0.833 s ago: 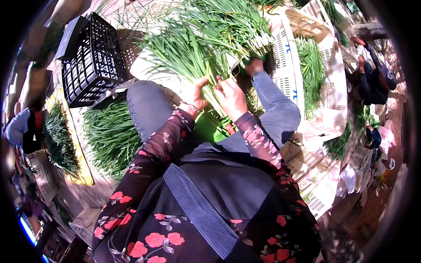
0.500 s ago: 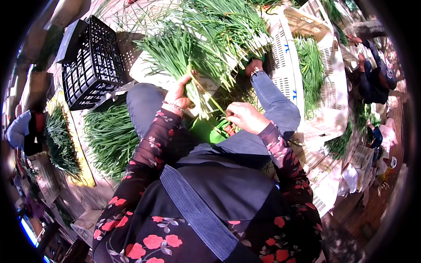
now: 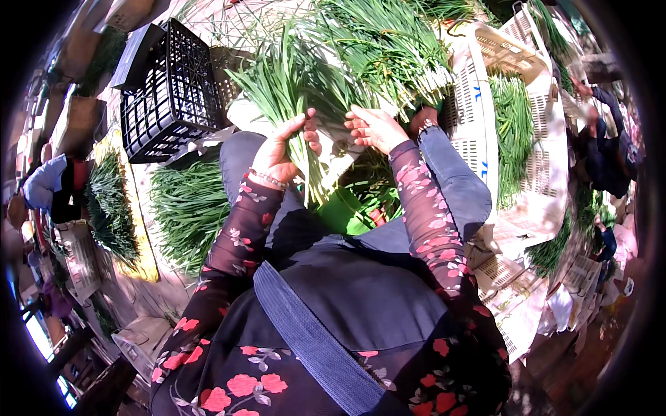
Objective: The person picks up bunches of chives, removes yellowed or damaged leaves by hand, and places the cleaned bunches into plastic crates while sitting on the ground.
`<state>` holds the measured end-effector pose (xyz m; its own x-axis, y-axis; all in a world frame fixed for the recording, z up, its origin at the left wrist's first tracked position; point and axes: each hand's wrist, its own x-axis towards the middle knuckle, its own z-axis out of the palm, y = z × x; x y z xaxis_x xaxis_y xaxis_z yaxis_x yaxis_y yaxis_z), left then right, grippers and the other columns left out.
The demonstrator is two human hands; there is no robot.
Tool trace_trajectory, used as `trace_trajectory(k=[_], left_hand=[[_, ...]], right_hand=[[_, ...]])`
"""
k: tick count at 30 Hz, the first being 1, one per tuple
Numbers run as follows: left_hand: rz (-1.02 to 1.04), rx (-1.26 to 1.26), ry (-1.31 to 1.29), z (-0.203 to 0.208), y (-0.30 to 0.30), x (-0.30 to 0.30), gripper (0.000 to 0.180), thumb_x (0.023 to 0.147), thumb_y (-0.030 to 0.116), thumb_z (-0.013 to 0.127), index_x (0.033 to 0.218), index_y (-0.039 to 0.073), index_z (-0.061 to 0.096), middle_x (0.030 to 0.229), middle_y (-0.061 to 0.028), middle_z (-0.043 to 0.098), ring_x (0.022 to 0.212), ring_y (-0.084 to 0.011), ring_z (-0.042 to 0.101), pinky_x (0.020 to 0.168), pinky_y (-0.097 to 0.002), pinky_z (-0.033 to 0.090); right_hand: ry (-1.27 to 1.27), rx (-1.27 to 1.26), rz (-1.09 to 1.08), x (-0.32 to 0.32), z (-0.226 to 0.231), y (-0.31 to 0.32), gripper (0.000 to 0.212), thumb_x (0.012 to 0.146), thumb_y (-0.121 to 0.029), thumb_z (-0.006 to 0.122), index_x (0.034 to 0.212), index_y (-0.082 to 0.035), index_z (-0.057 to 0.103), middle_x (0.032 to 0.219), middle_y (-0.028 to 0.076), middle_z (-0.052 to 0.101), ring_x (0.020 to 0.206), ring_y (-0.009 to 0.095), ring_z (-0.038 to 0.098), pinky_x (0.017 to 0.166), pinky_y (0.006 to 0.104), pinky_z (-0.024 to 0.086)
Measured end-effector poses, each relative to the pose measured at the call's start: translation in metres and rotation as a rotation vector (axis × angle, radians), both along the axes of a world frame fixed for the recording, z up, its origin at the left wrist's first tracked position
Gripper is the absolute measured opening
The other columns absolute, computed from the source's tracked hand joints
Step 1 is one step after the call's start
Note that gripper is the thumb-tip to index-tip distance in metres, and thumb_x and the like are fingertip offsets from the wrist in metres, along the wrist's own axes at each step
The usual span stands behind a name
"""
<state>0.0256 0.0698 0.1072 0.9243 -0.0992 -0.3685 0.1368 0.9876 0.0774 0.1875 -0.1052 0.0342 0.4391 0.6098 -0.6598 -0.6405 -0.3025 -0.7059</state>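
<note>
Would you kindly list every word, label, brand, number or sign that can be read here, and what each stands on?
There is no text I can read.
White crate: blue marks along its side, too small to read.
Strap: no lettering shows.

Sheer dark sleeves (image 3: pixel 431 211) showing red-pink flowers (image 3: pixel 243 385), beaded bracelet (image 3: pixel 269 179) circling left wrist (image 3: pixel 272 170), blue strap (image 3: pixel 316 340) crossing dark front panel (image 3: pixel 361 295), grey-blue trousers (image 3: pixel 454 173) covering legs.

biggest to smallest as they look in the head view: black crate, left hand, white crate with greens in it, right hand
1. White crate
2. Black crate
3. Left hand and right hand: too alike to rank
</note>
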Motion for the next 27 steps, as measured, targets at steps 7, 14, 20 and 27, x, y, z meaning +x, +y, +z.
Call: trace_trajectory(k=[7, 14, 20, 27], left_hand=[[0.036, -0.104, 0.013, -0.006, 0.007, -0.009, 0.027, 0.09, 0.01, 0.056, 0.114, 0.0, 0.051, 0.081, 0.0003, 0.051, 0.072, -0.0115, 0.047, 0.069, -0.0282, 0.041], [0.053, -0.078, -0.012, 0.007, 0.016, -0.014, 0.029, 0.09, 0.011, 0.055, 0.115, -0.002, 0.051, 0.081, 0.0002, 0.05, 0.073, -0.0117, 0.047, 0.068, -0.028, 0.041], [0.255, -0.133, -0.162, 0.024, 0.05, -0.015, 0.03, 0.088, 0.009, 0.057, 0.116, -0.002, 0.051, 0.08, 0.0012, 0.048, 0.071, -0.0105, 0.044, 0.067, -0.0265, 0.039], [0.357, 0.097, -0.12, -0.011, 0.049, 0.0, 0.02, 0.086, 0.008, 0.061, 0.106, 0.005, 0.058, 0.081, -0.0007, 0.052, 0.075, -0.0142, 0.049, 0.073, -0.0308, 0.043]], right_hand=[[-1.073, -0.703, 0.057, -0.022, -0.026, 0.022, 0.046, 0.069, -0.026, 0.076, 0.103, -0.009, 0.05, 0.103, 0.015, 0.052, 0.097, 0.032, 0.055, 0.08, 0.0421, 0.046], [-1.46, -0.873, 0.084, 0.003, -0.02, 0.024, 0.045, 0.071, -0.02, 0.074, 0.109, -0.009, 0.051, 0.108, 0.014, 0.048, 0.103, 0.034, 0.051, 0.082, 0.0434, 0.047], [-1.031, -0.525, 0.169, 0.046, -0.058, -0.034, 0.02, 0.081, -0.025, 0.064, 0.083, -0.005, 0.066, 0.072, 0.011, 0.066, 0.065, 0.024, 0.064, 0.062, 0.0369, 0.049], [-0.238, -0.091, -0.032, 0.002, -0.007, -0.053, 0.024, 0.092, -0.029, 0.056, 0.093, -0.007, 0.066, 0.065, -0.005, 0.053, 0.053, 0.003, 0.044, 0.043, 0.0178, 0.035]])
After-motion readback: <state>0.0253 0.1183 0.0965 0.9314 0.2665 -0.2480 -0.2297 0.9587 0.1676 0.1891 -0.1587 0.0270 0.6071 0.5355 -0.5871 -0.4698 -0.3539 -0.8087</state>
